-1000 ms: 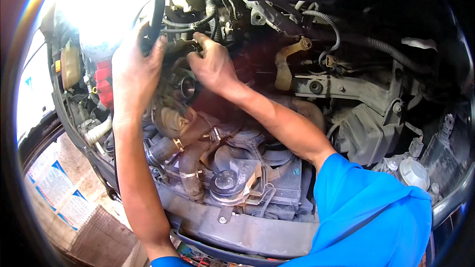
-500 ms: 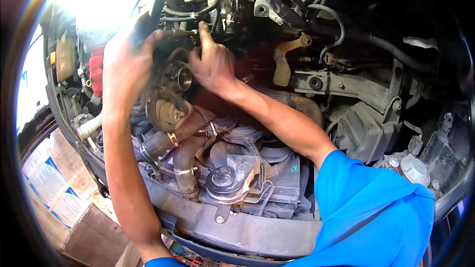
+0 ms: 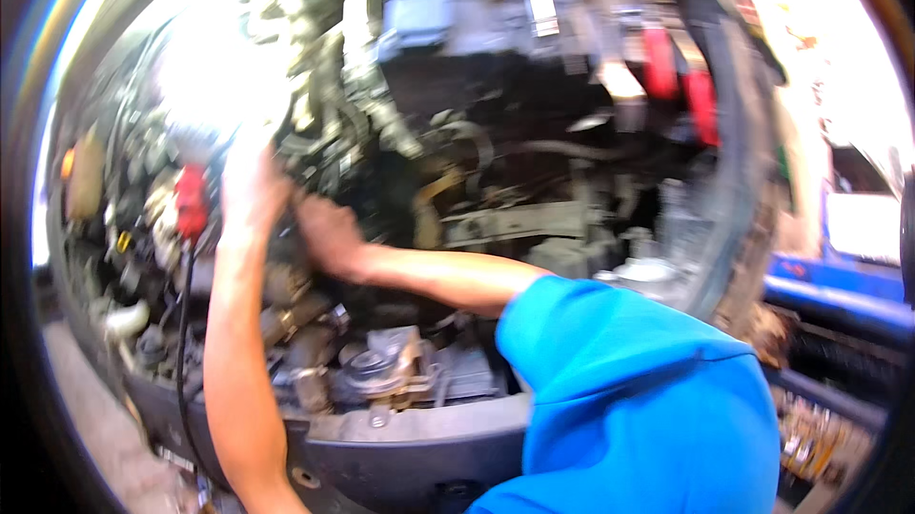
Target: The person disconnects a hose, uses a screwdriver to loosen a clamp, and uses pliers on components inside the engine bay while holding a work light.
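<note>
Both arms reach into an open engine bay, and motion smears the picture. My left hand point(image 3: 255, 181) is deep at the left, beside a bright glare that washes out its fingers. Close by on its right, my right hand point(image 3: 329, 233) is bent inward among the engine parts, its fingertips blurred and hidden. Whether either hand holds anything cannot be made out. Hoses and metal engine parts point(image 3: 334, 114) lie just beyond the hands. Nearer to me are a thick hose point(image 3: 310, 362) and a round dark cap-like part point(image 3: 370, 366).
Left of my left forearm hangs a red piece point(image 3: 191, 204) with a black cable point(image 3: 184, 352) running down. The front crossmember point(image 3: 419, 423) spans the near edge. A blue-grey box point(image 3: 419, 4) sits at the back, red parts point(image 3: 658, 61) at the back right. A blue beam point(image 3: 839, 295) stands outside.
The view has swung, bringing the bay's back and right side into sight and blurring everything. Both hands stay close together among the engine parts; the right index finger, stretched out before, no longer shows clearly.
</note>
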A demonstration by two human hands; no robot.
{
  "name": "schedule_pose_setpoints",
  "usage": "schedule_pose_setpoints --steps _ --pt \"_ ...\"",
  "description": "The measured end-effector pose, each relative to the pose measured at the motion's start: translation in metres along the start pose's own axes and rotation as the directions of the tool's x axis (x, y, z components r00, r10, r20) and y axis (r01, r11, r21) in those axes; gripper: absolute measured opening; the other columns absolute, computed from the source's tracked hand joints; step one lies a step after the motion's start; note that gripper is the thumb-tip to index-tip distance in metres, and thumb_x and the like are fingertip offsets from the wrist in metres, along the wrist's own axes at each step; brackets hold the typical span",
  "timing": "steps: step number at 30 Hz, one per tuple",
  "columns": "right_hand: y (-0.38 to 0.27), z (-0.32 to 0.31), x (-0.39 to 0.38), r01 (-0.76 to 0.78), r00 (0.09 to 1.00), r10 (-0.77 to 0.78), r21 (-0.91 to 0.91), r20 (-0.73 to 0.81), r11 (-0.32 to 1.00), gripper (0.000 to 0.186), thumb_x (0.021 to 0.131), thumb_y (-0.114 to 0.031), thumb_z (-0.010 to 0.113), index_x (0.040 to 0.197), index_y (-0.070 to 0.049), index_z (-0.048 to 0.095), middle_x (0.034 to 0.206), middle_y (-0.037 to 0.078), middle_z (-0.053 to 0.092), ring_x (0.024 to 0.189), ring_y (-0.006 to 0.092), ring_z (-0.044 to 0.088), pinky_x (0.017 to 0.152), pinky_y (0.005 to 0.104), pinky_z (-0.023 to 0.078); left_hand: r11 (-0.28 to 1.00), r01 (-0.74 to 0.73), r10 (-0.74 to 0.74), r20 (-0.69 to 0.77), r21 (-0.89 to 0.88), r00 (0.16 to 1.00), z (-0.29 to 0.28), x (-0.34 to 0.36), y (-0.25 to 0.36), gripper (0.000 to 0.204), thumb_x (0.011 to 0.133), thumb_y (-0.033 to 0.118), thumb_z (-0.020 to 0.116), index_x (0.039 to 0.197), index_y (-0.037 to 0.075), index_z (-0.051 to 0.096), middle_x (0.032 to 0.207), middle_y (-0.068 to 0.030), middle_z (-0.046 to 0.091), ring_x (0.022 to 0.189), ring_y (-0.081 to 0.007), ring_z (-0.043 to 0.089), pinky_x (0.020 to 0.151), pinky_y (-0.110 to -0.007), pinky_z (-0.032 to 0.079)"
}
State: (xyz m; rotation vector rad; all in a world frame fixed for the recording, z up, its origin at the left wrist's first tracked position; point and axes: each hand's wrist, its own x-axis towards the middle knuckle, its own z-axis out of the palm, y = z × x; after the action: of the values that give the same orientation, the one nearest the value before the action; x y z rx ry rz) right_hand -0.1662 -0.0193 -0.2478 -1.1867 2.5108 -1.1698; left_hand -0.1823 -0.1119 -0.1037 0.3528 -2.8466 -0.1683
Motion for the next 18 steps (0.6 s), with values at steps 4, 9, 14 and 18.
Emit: schedule_pose_setpoints --steps 4,9,14,18 --pt "-0.016 -0.068 0.016 0.306 0.91 -0.308 0.052 0.277 0.951 0.027 0.079 -0.012 0.059 0.102 0.0 0.053 0.083 0.021 0.065 0.077 0.0411 0.067 0.061 0.0483 0.054 0.991 0.111 -0.115 0.063 0.068 0.991 0.015 -0.007 -0.024 0.032 0.068 -0.006 0.057 0.1 -0.006 0.059 0.092 -0.0262 0.063 0.092 -0.0436 0.061 0.083 -0.046 0.051" --pt "-0.057 -0.2 -0.007 0.494 0.75 -0.346 -0.13 0.563 0.86 0.012 0.078 -0.016 0.059 0.079 -0.004 0.063 0.076 0.014 0.066 0.074 0.0324 0.068 0.063 0.0442 0.055 0.984 0.173 -0.176 0.078 0.045 0.981 0.03 -0.003 -0.013 0.025 0.066 -0.004 0.062 0.09 -0.004 0.06 0.09 -0.0208 0.065 0.09 -0.0413 0.062 0.082 -0.046 0.051" --pt "-0.049 -0.373 -0.02 0.332 0.943 -0.318 -0.329 0.099 0.884 0.009 0.078 -0.014 0.058 0.075 -0.007 0.063 0.073 0.011 0.065 0.068 0.0293 0.066 0.059 0.0419 0.052 0.967 0.246 -0.252 0.113 0.06 0.961 0.036 -0.007 -0.02 0.029 0.068 0.0 0.065 0.097 -0.003 0.064 0.1 -0.02 0.066 0.098 -0.0409 0.061 0.09 -0.043 0.052" --pt "0.022 -0.508 0.0 -0.212 0.948 0.05 -0.508 -0.314 0.835 0.017 0.09 -0.018 0.058 0.082 -0.004 0.063 0.079 0.017 0.066 0.069 0.0305 0.065 0.064 0.0406 0.052 0.958 0.284 -0.287 0.098 0.05 0.953 0.021 -0.006 -0.011 0.032 0.07 0.001 0.065 0.102 -0.002 0.063 0.103 -0.02 0.066 0.102 -0.04 0.06 0.089 -0.044 0.053"
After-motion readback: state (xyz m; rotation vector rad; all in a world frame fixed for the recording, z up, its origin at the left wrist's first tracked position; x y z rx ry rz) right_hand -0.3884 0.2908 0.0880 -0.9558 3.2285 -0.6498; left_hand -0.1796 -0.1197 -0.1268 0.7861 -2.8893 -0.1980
